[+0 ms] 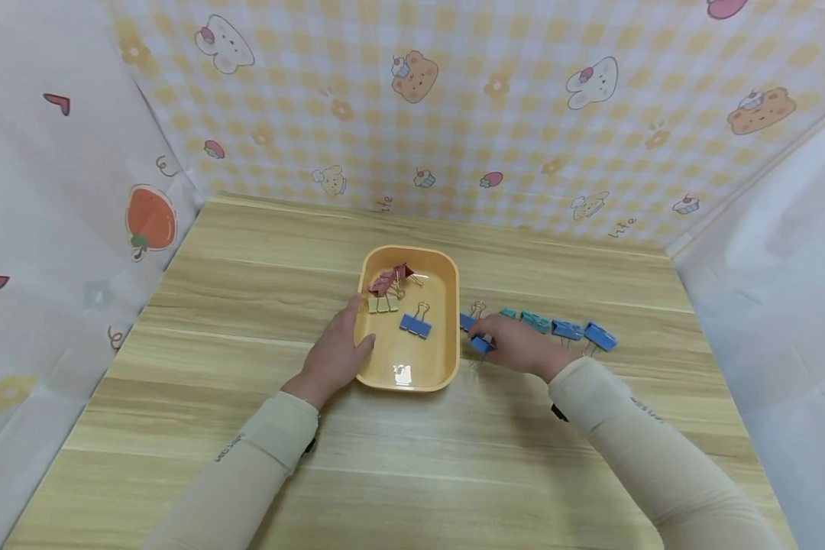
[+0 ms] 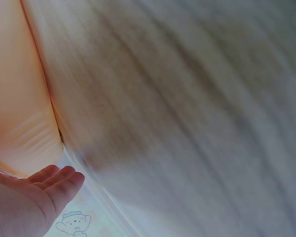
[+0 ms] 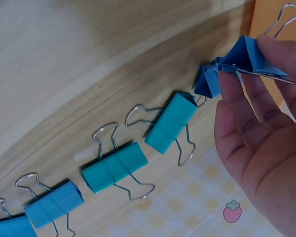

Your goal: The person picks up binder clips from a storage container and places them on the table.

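My left hand (image 1: 337, 344) holds the left side of a yellow-orange tray (image 1: 429, 363), its thumb over the rim; in the left wrist view, its fingers (image 2: 64, 185) lie along the tray's outside. Inside the tray are red binder clips (image 1: 388, 280), a yellow binder clip (image 1: 383, 305) and a blue binder clip (image 1: 415, 326). Just right of the tray, my right hand (image 1: 522, 345) pinches a blue binder clip (image 3: 251, 57) between thumb and fingers. Another blue binder clip (image 1: 467, 321) lies on the table beside the tray, partly hidden by that hand in the right wrist view.
Rightward from the right hand runs a row of clips on the wooden table (image 1: 412, 473): two teal binder clips (image 3: 116, 168), then two blue binder clips (image 1: 567, 329). A checked cloth backdrop (image 1: 454, 137) stands behind the table, with pale sheets at both sides.
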Demonstrator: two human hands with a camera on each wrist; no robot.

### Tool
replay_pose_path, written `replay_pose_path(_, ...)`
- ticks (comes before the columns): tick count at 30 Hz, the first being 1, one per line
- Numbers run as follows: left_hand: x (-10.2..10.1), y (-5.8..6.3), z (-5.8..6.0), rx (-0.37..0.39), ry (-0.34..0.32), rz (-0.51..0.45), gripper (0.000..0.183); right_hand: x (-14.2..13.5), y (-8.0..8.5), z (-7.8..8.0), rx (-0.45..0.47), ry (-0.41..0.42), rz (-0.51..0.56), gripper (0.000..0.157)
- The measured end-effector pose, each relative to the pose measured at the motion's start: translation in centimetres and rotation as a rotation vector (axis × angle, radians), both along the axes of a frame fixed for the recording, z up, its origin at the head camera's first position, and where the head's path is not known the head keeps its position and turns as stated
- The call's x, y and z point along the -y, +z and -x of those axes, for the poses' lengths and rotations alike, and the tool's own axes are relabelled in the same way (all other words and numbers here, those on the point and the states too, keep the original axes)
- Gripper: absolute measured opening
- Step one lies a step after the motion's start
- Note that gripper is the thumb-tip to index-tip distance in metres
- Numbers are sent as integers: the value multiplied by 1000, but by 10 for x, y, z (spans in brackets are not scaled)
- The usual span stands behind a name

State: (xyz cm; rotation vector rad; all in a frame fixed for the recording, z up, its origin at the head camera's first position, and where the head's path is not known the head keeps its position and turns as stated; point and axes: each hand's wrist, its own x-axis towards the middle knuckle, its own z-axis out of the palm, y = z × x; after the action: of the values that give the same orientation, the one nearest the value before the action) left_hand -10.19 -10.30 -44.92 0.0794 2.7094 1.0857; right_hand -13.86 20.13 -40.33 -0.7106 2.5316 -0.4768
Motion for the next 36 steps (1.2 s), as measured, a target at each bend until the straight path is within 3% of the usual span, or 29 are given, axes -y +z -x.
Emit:
replay_pose_path(10,0,0,-1,-4,-5,4,77,11,-8,-6,-43,47,-103,37)
replay_pose_path(36,2,-2,0,-16,-4,-9,77,23,-18,-15,-180,149,-234,35)
